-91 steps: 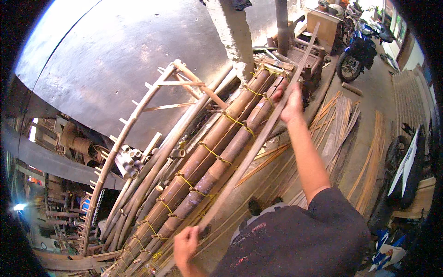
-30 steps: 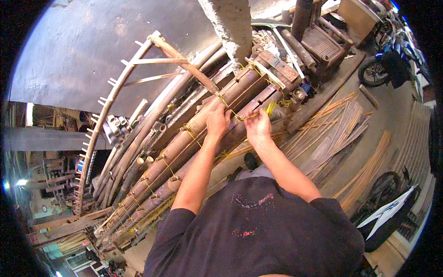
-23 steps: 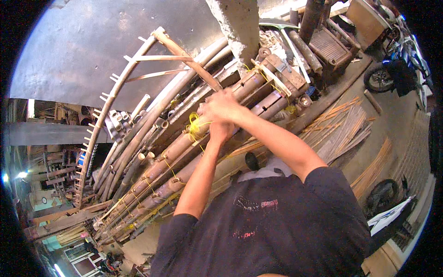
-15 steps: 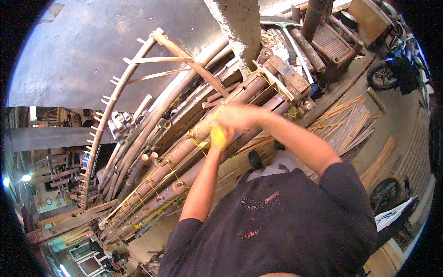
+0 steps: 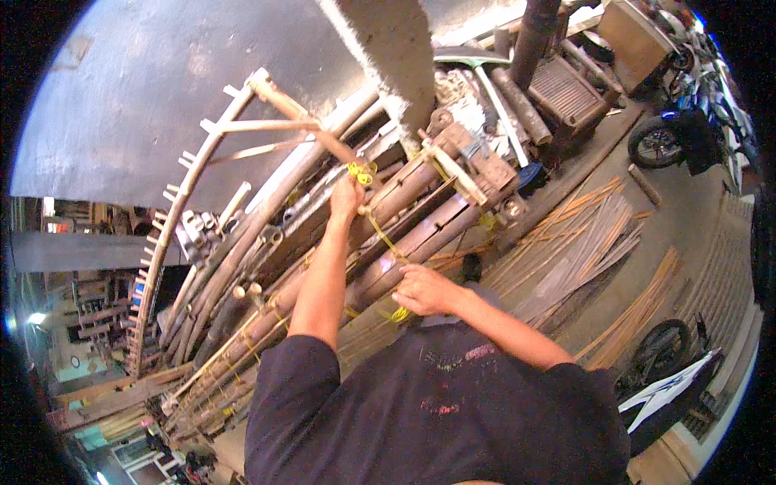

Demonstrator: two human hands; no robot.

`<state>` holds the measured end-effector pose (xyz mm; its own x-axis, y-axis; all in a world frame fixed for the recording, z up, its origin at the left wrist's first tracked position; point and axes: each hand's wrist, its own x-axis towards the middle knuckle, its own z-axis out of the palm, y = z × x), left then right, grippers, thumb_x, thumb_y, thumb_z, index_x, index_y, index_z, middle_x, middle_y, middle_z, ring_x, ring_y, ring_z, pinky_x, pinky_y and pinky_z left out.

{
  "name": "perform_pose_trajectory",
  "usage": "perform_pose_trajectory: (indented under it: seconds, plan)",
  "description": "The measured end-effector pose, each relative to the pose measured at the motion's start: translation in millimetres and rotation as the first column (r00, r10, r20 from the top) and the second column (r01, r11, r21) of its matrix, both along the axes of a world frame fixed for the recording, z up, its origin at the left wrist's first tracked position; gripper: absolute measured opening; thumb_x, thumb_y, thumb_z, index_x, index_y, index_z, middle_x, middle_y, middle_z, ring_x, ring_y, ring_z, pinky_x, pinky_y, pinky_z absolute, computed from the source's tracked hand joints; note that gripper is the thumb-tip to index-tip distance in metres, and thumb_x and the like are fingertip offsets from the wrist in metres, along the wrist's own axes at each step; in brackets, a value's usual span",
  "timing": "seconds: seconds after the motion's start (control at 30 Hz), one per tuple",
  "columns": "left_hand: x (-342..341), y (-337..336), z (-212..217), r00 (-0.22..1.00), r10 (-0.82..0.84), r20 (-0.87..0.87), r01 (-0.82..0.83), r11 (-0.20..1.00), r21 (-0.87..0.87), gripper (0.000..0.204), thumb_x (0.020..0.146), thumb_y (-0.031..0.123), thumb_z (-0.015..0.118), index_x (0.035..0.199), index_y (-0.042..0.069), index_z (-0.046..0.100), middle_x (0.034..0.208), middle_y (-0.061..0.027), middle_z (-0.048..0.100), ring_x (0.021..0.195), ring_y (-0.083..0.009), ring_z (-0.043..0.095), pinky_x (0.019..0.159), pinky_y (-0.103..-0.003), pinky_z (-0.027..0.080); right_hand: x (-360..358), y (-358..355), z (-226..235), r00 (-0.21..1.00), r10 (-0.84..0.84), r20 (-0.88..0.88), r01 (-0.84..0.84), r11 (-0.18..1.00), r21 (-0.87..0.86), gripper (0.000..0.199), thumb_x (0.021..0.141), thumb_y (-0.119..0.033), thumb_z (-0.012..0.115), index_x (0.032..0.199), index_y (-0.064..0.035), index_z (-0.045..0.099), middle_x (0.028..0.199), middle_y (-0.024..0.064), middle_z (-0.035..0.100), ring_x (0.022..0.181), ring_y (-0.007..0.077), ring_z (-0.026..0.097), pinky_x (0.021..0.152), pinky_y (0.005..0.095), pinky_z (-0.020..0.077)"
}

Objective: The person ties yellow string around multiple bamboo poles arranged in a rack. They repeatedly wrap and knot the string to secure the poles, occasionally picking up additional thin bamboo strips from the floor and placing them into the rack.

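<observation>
A bamboo frame of long thick poles [image 5: 408, 250] runs slantwise before me, tied along its length with yellow cord [image 5: 386, 238]. My left hand [image 5: 346, 198] is closed at the far pole, and a looped bundle of yellow cord sticks out above its fingers. Nearer to me, my right hand [image 5: 422, 289] is closed by the near pole's edge. A taut stretch of cord crosses the gap between the poles and meets its fingers. More loose yellow cord hangs just below this hand.
Behind the frame stand a curved wooden rack with short pegs [image 5: 190, 174] and stacked bamboo poles [image 5: 234, 242]. A concrete post [image 5: 396, 56] rises at the back. Bamboo strips [image 5: 578, 263] lie on the floor at right, with a motorbike wheel [image 5: 656, 141] beyond.
My hands were together over the far pole, and have moved apart. The left is now at the far pole with looped cord, the right nearer me, with cord stretched toward it.
</observation>
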<state>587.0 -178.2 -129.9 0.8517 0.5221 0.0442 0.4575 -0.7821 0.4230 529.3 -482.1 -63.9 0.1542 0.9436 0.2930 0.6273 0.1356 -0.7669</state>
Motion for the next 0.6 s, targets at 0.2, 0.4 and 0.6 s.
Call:
perform_pose_trajectory:
  seconds: [0.2,0.4,0.6]
  plan:
    - [44,-112,110,0.961,-0.158,-0.229,0.154,0.987,-0.036,0.035,0.086,0.031,0.061,0.100,-0.001,0.065,0.095,-0.0247,0.067,0.090,-0.0404,0.066,0.080,-0.049,0.051,60,-73,-94,0.598,-0.606,-0.524,0.466,0.796,-0.387,0.018,0.091,-0.015,0.052,0.094,-0.0003,0.061,0.095,0.0115,0.064,0.093,0.0253,0.060,0.091,0.0461,0.0452]
    - [38,-204,63,0.985,-0.116,0.125,0.145,0.956,-0.255,0.017,0.088,0.015,0.057,0.096,0.002,0.064,0.087,-0.0232,0.067,0.089,-0.0422,0.063,0.077,-0.053,0.045,103,-75,-50,-0.779,0.097,-0.619,0.550,0.578,-0.602,0.021,0.089,-0.026,0.055,0.102,-0.0096,0.057,0.098,0.0080,0.053,0.097,0.0220,0.051,0.088,0.0388,0.0435]
    - [45,-226,44,1.000,-0.018,0.011,0.018,0.999,-0.032,0.020,0.089,0.026,0.059,0.101,0.010,0.059,0.093,-0.0144,0.065,0.092,-0.0349,0.058,0.083,-0.050,0.035,120,-6,57,0.752,-0.263,-0.604,0.543,0.767,0.343,0.032,0.091,-0.035,0.046,0.089,-0.0064,0.060,0.093,0.0136,0.061,0.095,0.0293,0.055,0.089,0.0453,0.0402]
